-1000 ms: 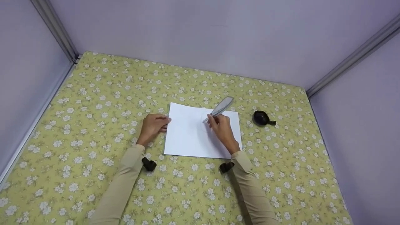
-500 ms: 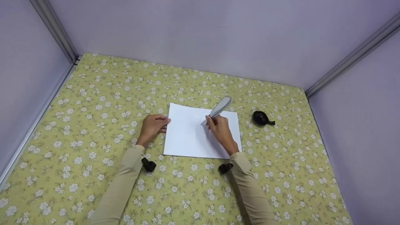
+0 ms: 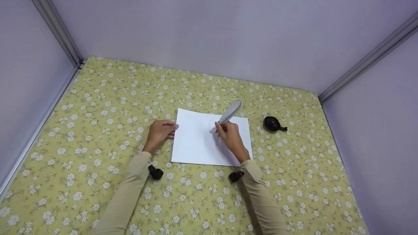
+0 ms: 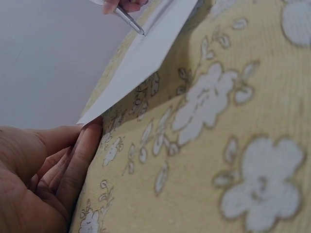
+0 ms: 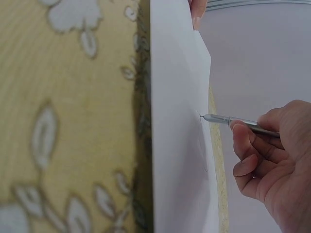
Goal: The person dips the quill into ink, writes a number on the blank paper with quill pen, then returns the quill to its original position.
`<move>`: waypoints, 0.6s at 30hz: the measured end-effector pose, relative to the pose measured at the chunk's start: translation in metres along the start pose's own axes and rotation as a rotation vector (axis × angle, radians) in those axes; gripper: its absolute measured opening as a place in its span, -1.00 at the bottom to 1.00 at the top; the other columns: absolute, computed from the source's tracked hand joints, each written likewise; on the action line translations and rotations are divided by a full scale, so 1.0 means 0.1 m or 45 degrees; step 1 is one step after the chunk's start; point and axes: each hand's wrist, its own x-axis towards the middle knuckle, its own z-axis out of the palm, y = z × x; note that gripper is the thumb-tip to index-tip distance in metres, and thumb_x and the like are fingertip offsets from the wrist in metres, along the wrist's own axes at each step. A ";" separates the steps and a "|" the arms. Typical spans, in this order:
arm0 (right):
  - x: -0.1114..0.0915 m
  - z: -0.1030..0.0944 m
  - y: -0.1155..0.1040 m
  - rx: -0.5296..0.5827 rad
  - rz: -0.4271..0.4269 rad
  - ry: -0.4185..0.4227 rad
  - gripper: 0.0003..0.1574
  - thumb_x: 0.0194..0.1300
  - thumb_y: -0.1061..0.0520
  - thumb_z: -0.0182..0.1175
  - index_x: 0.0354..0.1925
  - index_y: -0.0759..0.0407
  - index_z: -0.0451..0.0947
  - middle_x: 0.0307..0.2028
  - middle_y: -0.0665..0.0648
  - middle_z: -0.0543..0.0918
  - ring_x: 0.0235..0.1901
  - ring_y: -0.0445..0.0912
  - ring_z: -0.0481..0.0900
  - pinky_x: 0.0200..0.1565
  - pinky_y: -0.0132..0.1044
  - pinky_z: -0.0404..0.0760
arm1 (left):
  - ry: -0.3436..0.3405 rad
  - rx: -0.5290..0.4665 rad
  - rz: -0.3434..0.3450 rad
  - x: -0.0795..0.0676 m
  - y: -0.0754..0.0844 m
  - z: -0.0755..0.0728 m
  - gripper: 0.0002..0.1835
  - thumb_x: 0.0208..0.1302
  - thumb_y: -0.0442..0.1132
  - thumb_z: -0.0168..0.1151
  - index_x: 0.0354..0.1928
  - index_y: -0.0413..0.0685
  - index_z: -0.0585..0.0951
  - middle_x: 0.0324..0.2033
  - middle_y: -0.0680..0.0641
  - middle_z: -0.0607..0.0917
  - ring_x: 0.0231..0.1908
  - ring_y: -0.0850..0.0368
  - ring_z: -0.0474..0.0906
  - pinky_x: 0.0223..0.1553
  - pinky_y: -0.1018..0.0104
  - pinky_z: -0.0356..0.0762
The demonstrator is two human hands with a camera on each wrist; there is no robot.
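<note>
A white sheet of paper (image 3: 192, 140) lies on the flowered tablecloth, its near left edge raised off the cloth in the left wrist view. At that left edge my left hand (image 3: 160, 133) pinches the paper between thumb and fingers. My right hand (image 3: 231, 134) holds a grey feather-shaped pen (image 3: 231, 111) over the sheet's right half, fingers curled round its lower barrel. The metal pen tip (image 5: 208, 117) meets the paper in the right wrist view. A thin curved line (image 5: 202, 145) runs over the page there. The palm hides part of the sheet.
To the right of the paper sits a small round black dish with a short handle (image 3: 272, 124). Black wrist cameras (image 3: 156, 172) stick out from both sleeves. Pale walls (image 3: 209, 39) enclose the table at the back and sides.
The pen and my right hand have shifted slightly left and toward me, the tip travelling a short way over the paper. My left hand stays at the left edge.
</note>
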 end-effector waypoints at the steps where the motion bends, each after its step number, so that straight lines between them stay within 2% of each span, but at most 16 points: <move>1: 0.00 0.01 0.00 0.001 0.006 0.002 -0.66 0.61 0.11 0.18 -0.21 0.35 0.70 -0.47 0.18 0.74 -0.55 -0.14 0.61 -0.52 -0.39 0.53 | -0.005 -0.004 0.004 0.00 0.00 -0.01 -0.72 0.48 -0.26 0.34 0.05 -0.35 0.74 -0.25 -0.23 0.81 -0.39 0.19 0.77 -0.28 0.35 0.82; 7: -0.02 0.04 0.01 0.024 -0.003 0.018 -0.67 0.60 0.13 0.19 -0.24 0.35 0.70 -0.50 0.18 0.73 -0.57 -0.18 0.58 -0.55 -0.44 0.47 | -0.015 -0.039 0.002 0.01 -0.01 -0.03 -0.75 0.48 -0.30 0.32 0.03 -0.37 0.74 -0.34 -0.16 0.78 -0.42 0.20 0.75 -0.30 0.36 0.81; 10: -0.05 0.00 -0.01 0.058 -0.028 0.073 -0.66 0.60 0.15 0.18 -0.27 0.36 0.71 -0.50 0.17 0.73 -0.57 -0.20 0.58 -0.54 -0.47 0.49 | -0.025 -0.044 0.001 0.02 0.00 -0.02 -0.76 0.48 -0.31 0.32 0.00 -0.38 0.74 -0.34 -0.18 0.78 -0.45 0.21 0.72 -0.32 0.37 0.80; 15: -0.04 -0.20 -0.08 0.074 -0.081 0.208 -0.67 0.60 0.17 0.17 -0.25 0.38 0.71 -0.45 0.26 0.73 -0.52 -0.17 0.59 -0.47 -0.43 0.52 | -0.022 -0.040 0.008 0.03 0.00 -0.01 -0.75 0.47 -0.29 0.34 -0.01 -0.37 0.74 -0.32 -0.20 0.79 -0.44 0.21 0.73 -0.32 0.37 0.80; 18: 0.00 -0.35 -0.08 0.028 -0.126 0.242 -0.72 0.60 0.19 0.17 -0.16 0.39 0.70 -0.41 0.32 0.71 -0.48 -0.14 0.59 -0.45 -0.42 0.49 | -0.004 -0.045 -0.001 0.01 -0.01 -0.02 -0.74 0.47 -0.27 0.34 0.02 -0.36 0.74 -0.30 -0.20 0.80 -0.42 0.20 0.75 -0.30 0.36 0.81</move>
